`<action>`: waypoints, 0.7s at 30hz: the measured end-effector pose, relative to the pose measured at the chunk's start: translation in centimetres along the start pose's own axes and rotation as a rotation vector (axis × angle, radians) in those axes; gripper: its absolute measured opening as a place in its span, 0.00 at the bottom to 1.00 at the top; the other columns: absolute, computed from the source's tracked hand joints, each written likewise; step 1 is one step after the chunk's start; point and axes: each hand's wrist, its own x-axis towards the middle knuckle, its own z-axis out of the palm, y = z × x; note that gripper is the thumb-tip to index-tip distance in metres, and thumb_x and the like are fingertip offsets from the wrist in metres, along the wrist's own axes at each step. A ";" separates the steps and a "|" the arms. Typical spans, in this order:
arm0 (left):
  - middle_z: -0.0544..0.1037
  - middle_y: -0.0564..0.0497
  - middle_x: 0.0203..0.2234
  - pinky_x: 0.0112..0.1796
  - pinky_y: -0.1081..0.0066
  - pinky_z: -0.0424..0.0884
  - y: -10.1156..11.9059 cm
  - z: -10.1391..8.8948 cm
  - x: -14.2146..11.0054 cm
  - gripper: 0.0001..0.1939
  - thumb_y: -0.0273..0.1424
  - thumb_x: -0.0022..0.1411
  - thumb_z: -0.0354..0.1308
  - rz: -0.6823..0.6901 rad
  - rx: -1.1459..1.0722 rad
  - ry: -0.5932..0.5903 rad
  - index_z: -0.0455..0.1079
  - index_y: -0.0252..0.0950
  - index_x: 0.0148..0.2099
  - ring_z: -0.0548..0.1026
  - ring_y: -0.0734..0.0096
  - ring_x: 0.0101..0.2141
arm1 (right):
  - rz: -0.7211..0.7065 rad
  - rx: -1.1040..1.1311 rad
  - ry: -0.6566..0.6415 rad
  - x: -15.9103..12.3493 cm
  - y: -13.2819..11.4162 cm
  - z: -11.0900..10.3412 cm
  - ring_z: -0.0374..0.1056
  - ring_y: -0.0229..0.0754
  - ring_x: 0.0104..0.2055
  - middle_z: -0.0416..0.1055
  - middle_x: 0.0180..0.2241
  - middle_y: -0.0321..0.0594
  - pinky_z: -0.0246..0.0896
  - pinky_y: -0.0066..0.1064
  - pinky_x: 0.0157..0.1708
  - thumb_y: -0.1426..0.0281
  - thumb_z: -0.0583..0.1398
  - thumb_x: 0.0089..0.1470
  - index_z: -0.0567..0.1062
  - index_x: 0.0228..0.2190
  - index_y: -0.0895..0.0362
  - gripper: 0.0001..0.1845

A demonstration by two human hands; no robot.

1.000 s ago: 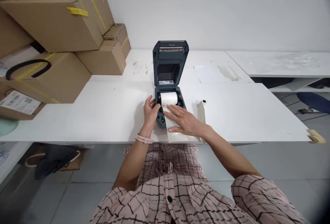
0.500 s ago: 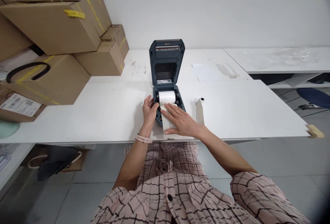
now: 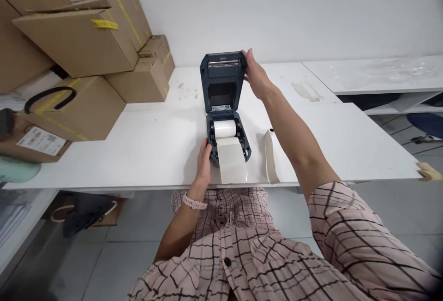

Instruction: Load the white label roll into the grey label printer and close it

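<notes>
- So your printer sits near the front edge of the tabletop, right ahead of you and between your two hands, with its lid swung way up.
- Your right hand is up at the lid's top right corner. The fingers wrap that edge and hold it, with some of the tips hidden behind it, so the printer's base is well below and to the left of them.
- Your left hand is down low, against the left side of the base toward its front corner. The base is just to the right of those fingers, thumb near the top rim. Honestly can't tell how tight they are, since part of them is out of sight.
- White roll is seated inside the base, up by the hinge, and neither hand is on it.
- Pale strip lies over the front of the base and runs down nearly to the tabletop's edge, just right of your left hand and apart from it.
- Over to the right of the printer, below your right forearm, there's a curled piece of paper on the tabletop.
- Cardboard boxes are piled off to your left.
</notes>
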 end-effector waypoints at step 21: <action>0.51 0.47 0.77 0.70 0.55 0.61 2.8 1.5 -0.1 0.49 0.51 0.62 0.65 0.089 -0.008 0.007 0.47 0.45 0.77 0.54 0.47 0.74 | 0.053 0.088 0.237 -24.3 1.2 7.7 0.44 0.51 0.78 0.51 0.75 0.31 0.43 0.57 0.76 0.47 0.56 0.67 0.61 0.69 0.36 0.33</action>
